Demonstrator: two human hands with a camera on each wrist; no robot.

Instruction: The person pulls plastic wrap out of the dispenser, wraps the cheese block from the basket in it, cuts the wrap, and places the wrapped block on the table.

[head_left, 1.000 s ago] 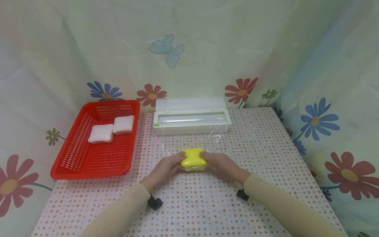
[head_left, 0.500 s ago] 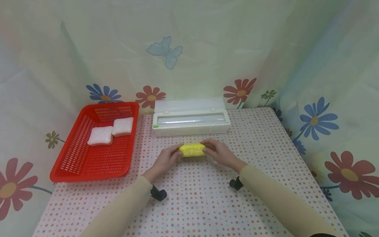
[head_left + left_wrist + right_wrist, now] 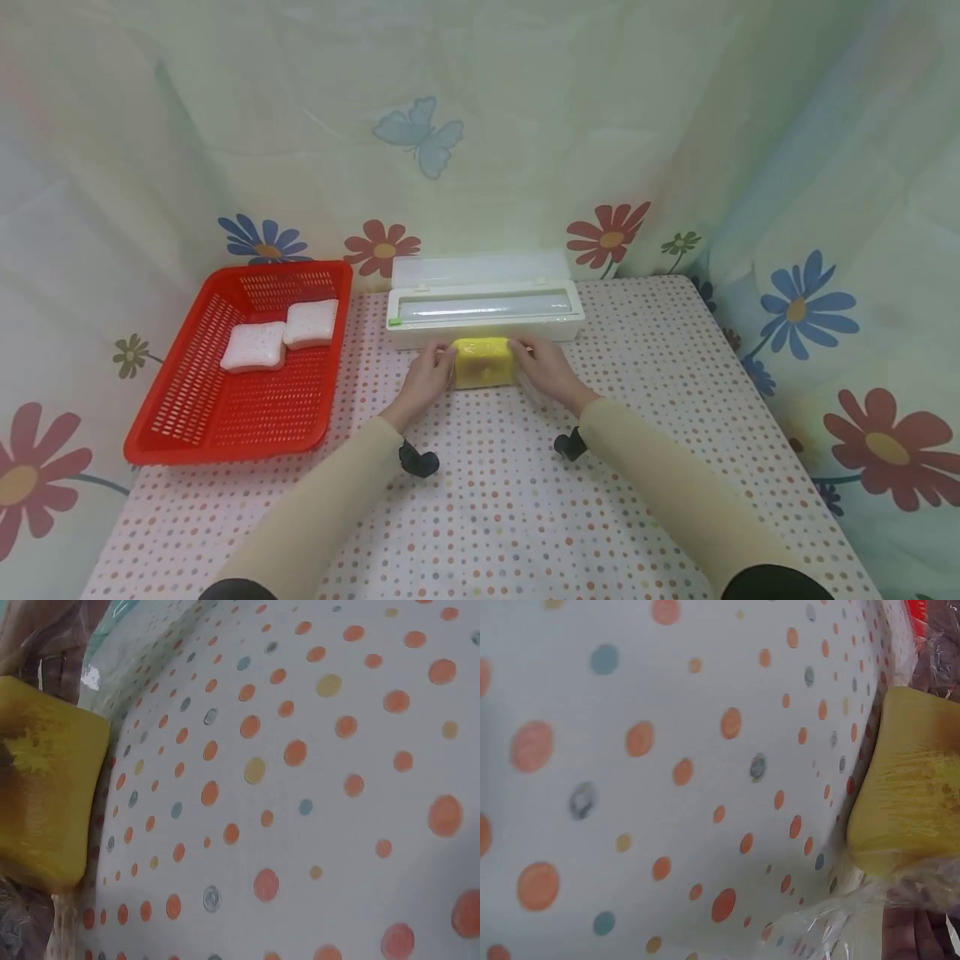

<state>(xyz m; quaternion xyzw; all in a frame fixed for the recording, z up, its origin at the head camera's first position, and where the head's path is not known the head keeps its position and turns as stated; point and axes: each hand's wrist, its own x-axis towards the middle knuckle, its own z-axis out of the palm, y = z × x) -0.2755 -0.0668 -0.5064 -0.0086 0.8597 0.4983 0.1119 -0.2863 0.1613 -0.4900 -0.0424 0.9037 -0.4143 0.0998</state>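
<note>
A yellow soap-shaped block [image 3: 483, 362], wrapped in shiny cling film, stands tilted up between both hands in the head view. At its left end my left hand [image 3: 427, 379] pinches it, while my right hand [image 3: 551, 371] holds the right end. The block is just in front of the cling film dispenser [image 3: 412, 335], low over the dotted table. Loose clear film [image 3: 825, 922] trails beside the block [image 3: 911, 787] in the right wrist view. Its yellow side [image 3: 45, 780] also shows at the left edge of the left wrist view, with crinkled film around it.
The white dispenser's translucent lid [image 3: 480, 267] stands raised, with the film roll [image 3: 483, 307] inside. To the left is a red plastic basket [image 3: 232, 450] holding two white pillow-shaped blocks [image 3: 253, 347]. A flowered curtain [image 3: 525, 125] encloses the table [image 3: 480, 517] behind and at the sides.
Both hands have moved forward with the block to the dispenser and turned it over, so a broad face now shows. The film stretched from the dispenser a second ago no longer shows.
</note>
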